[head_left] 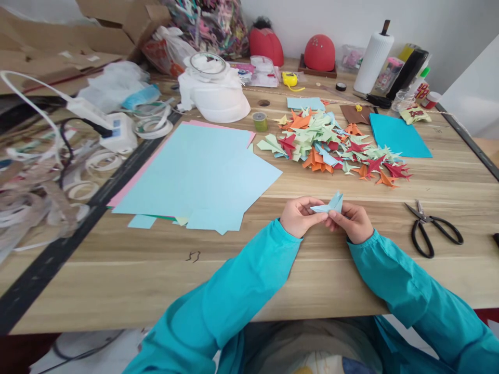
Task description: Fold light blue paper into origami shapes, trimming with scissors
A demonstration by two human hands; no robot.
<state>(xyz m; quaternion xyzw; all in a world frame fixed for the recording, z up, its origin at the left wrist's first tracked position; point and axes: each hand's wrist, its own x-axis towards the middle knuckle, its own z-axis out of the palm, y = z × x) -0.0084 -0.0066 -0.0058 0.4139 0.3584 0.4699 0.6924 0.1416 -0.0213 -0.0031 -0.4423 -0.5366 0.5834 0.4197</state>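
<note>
A small light-blue folded paper piece [331,204], shaped like an origami bird with pointed tips, is held between both hands above the wooden table. My left hand [301,215] pinches its left end between thumb and fingers. From the other side my right hand [351,221] grips the fold with thumb and fingers. Beyond the hands lies a heap of folded paper birds [319,137] in pale green, orange, red and blue. Sheets of light-blue paper [187,166] are spread to the left, over pink and green ones.
Black-handled scissors [427,223] lie partly open at right. A bright blue paper stack [399,135] sits behind the heap. A green spool [260,121], white caps [214,93] and a white roll [373,62] stand farther back. Tape rolls and a power strip [119,132] crowd the left.
</note>
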